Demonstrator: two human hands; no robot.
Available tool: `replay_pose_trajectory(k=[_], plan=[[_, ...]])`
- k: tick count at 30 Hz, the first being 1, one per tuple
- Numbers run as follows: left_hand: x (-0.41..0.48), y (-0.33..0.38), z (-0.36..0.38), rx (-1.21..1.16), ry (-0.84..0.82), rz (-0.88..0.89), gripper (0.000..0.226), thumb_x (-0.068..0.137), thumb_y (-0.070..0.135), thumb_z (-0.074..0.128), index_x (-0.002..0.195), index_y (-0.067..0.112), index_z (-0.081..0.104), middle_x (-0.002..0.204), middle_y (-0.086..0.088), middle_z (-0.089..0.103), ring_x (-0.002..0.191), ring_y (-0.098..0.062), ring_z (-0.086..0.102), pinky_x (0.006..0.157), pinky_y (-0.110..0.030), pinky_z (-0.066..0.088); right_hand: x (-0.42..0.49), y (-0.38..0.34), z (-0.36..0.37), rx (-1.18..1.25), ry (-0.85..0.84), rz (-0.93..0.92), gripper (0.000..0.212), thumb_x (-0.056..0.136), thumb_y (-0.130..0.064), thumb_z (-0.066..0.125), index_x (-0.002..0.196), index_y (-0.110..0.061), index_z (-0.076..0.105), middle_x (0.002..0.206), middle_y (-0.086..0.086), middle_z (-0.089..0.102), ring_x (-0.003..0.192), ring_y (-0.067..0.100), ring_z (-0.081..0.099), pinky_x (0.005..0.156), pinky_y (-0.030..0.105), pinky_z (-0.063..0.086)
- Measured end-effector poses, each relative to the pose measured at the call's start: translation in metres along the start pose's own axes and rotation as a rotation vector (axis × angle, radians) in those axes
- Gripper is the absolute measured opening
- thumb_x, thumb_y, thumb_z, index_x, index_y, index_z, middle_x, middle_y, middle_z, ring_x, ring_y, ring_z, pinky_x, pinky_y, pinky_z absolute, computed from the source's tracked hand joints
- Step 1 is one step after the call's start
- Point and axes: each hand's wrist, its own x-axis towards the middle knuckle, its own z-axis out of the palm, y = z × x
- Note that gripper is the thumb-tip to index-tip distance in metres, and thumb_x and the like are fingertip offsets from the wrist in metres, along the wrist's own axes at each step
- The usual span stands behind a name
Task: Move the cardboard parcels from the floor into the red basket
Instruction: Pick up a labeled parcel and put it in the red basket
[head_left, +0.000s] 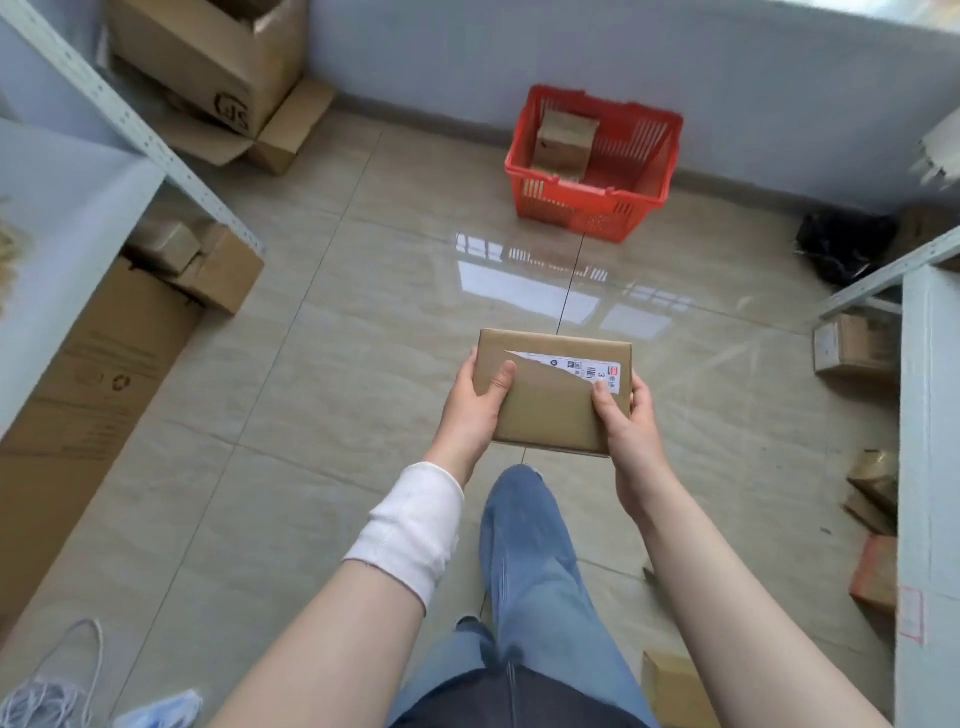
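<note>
Nearest the camera, a leg in blue jeans (530, 561) stands over the floor (332, 332), which is laid with large glossy beige tiles that mirror a window. A white sleeve (410, 530) covers the left forearm. Ahead at 12 o'clock, both hands hold one flat cardboard parcel (545, 415) clear of the floor. The left hand (470, 410) grips its left edge, thumb on top and fingers curled beneath. The right hand (631, 421) grips its right edge in the same way, thumb at the edge of a torn white label (576, 366). At 9 o'clock, flattened cardboard (88, 395) lies under a grey shelf unit (130, 119), with small boxes (208, 265) just beside it. At 3 o'clock, further boxes (852, 348) sit beneath a second shelf (924, 415). Farther off at 1 o'clock, the red basket (587, 210) rests on the floor near the pale blue wall (519, 47); a second parcel (563, 143) lies inside it, tilted. At 11 o'clock, a large open carton (208, 62) stands in the corner.
</note>
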Motion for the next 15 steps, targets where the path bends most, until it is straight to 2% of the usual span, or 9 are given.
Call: replay_pose_trajectory(k=[2, 6, 11, 15], plan=[[0.034, 0.025, 0.008, 0.018, 0.003, 0.000, 0.059, 0.090, 0.044, 0.053, 0.141, 0.017, 0.040, 0.133, -0.001, 0.057, 0.119, -0.016, 0.056, 0.104, -0.032, 0.044, 0.033, -0.022, 0.007, 0.025, 0.011, 0.010, 0.056, 0.090, -0.030, 0.056, 0.140, -0.024, 0.032, 0.142, 0.003, 0.044, 0.124, 0.017, 0.050, 0.099, 0.031, 0.043], [0.100, 0.076, 0.024, 0.012, -0.014, -0.035, 0.057, 0.093, 0.046, 0.046, 0.141, 0.018, 0.038, 0.134, -0.001, 0.055, 0.120, -0.016, 0.054, 0.099, -0.027, 0.044, 0.098, -0.072, 0.019, 0.023, 0.036, 0.020, 0.060, 0.089, -0.032, 0.058, 0.142, -0.024, 0.031, 0.144, 0.003, 0.043, 0.126, 0.018, 0.049, 0.104, 0.037, 0.042], [0.187, 0.138, 0.032, 0.045, 0.009, -0.069, 0.061, 0.094, 0.051, 0.039, 0.144, 0.018, 0.032, 0.143, -0.005, 0.047, 0.130, -0.021, 0.047, 0.111, -0.040, 0.037, 0.177, -0.139, 0.047, 0.033, 0.039, 0.014, 0.060, 0.090, -0.028, 0.056, 0.143, -0.021, 0.029, 0.143, 0.004, 0.045, 0.123, 0.018, 0.050, 0.100, 0.032, 0.042], [0.272, 0.190, 0.042, 0.035, -0.031, -0.068, 0.061, 0.095, 0.049, 0.037, 0.145, 0.016, 0.030, 0.146, -0.006, 0.044, 0.132, -0.022, 0.044, 0.113, -0.042, 0.035, 0.255, -0.187, 0.073, 0.042, 0.069, -0.005, 0.059, 0.090, -0.025, 0.056, 0.143, -0.018, 0.030, 0.142, 0.005, 0.045, 0.116, 0.014, 0.051, 0.097, 0.028, 0.041]])
